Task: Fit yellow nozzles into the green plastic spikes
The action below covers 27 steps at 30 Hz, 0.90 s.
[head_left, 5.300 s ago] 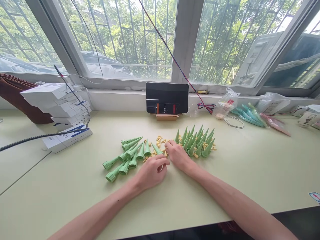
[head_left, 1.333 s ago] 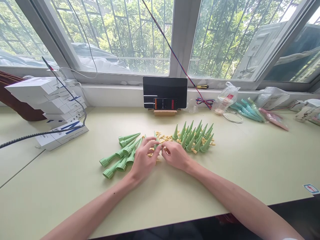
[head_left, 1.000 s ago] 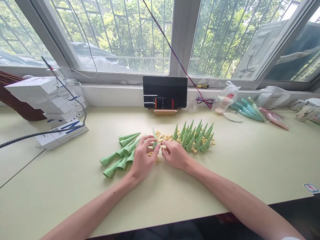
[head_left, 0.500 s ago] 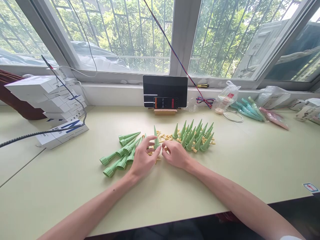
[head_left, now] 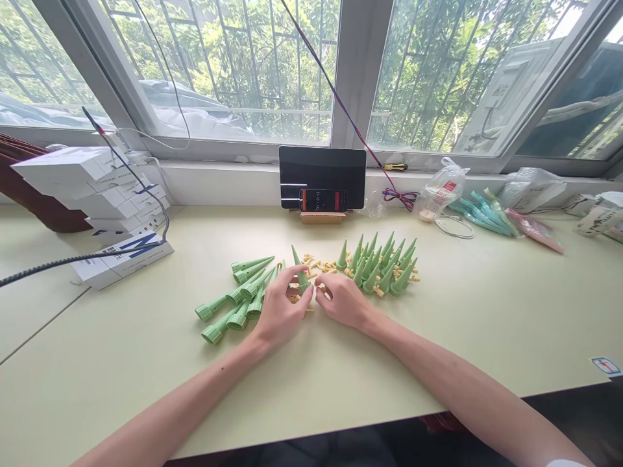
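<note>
A light-green, tapered, hollow-looking plastic cone (head_left: 298, 264) is located above the middle of the pale yellow-green, smooth-surfaced table (head_left: 311, 383). The left hand (head_left: 281, 310) grasps it near the wide end, thumb on the near side, fingers curved around the far side. Orientation: narrow tip up, wide end down; the long axis is close to upright, tilted so that the tip leans to the person's left.

The right hand (head_left: 343, 301) is positioned just beside the wide end, fingers curled and thumb drawn in; I cannot tell whether it grips a small part.

Small, slender tan pegs (head_left: 328, 266) are scattered between and beyond the hands. On the left, matching green plastic cones (head_left: 252, 288) lie on their sides, ribbed round collars facing left and toward the person, tips pointing away to the right. On the right, a cluster of green plastic cones (head_left: 372, 275) stands collar-down, tips up, with tan pieces around the bases.
</note>
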Each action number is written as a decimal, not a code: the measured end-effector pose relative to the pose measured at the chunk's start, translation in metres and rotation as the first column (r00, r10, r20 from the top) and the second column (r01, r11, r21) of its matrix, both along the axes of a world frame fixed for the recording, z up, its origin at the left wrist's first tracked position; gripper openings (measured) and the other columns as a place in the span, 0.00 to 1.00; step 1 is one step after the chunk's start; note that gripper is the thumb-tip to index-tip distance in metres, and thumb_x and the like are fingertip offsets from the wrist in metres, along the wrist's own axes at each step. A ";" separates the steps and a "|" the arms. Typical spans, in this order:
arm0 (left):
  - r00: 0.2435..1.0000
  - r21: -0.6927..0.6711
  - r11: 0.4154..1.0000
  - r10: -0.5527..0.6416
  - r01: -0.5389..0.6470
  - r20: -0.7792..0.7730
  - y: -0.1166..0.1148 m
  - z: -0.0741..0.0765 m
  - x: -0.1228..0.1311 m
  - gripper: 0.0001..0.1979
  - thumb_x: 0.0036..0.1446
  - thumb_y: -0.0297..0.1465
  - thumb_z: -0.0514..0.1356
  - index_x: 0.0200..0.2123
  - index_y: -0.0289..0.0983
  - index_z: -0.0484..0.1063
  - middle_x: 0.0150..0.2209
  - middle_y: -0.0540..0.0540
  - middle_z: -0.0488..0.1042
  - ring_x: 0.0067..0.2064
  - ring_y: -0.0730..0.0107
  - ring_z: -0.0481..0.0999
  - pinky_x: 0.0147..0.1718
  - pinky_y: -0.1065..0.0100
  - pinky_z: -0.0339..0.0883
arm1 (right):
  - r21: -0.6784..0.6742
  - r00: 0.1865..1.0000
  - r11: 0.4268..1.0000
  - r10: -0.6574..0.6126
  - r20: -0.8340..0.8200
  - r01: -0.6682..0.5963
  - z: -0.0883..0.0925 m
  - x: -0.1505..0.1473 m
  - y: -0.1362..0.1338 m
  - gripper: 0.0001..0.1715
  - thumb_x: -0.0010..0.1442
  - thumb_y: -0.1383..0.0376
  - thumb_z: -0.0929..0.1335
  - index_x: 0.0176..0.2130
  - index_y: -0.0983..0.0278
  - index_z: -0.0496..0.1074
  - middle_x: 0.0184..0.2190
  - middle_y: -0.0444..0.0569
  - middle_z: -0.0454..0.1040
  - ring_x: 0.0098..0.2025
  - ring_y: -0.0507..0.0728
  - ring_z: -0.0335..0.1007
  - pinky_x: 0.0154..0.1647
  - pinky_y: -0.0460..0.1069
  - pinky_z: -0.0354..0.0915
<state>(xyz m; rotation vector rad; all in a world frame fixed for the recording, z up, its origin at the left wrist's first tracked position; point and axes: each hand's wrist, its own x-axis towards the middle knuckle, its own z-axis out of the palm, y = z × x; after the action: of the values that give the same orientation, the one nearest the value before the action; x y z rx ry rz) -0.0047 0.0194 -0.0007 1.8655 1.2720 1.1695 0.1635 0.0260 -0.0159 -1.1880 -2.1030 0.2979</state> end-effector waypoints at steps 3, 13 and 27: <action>1.000 0.001 1.000 0.002 -0.002 -0.001 -0.001 0.001 0.000 0.16 0.59 0.34 0.60 0.51 0.42 0.72 0.50 0.46 0.73 0.45 0.66 0.73 0.39 0.67 0.75 | 0.004 1.000 1.000 0.000 0.001 0.000 0.000 0.000 0.000 0.06 0.60 0.72 0.64 0.31 0.64 0.67 0.24 0.43 0.67 0.24 0.50 0.59 0.29 0.45 0.55; 1.000 0.021 1.000 0.021 -0.021 0.009 -0.002 0.002 0.000 0.16 0.58 0.34 0.61 0.50 0.42 0.72 0.47 0.46 0.74 0.42 0.68 0.73 0.36 0.68 0.74 | 0.021 1.000 1.000 -0.004 0.006 0.004 -0.002 0.000 0.001 0.06 0.59 0.72 0.65 0.31 0.65 0.69 0.23 0.43 0.68 0.25 0.51 0.60 0.29 0.46 0.56; 1.000 0.061 0.998 0.026 -0.027 0.017 -0.001 0.001 0.000 0.15 0.58 0.33 0.61 0.49 0.42 0.72 0.47 0.47 0.74 0.41 0.70 0.72 0.36 0.70 0.73 | 0.010 1.000 1.000 -0.007 0.004 0.007 -0.004 0.001 0.002 0.12 0.61 0.72 0.65 0.43 0.67 0.74 0.30 0.49 0.76 0.28 0.54 0.68 0.35 0.48 0.63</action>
<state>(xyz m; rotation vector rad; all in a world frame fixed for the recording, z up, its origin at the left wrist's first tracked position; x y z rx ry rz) -0.0049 0.0182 0.0008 1.8839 1.2693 1.2481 0.1650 0.0280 -0.0197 -1.1909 -2.1012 0.2816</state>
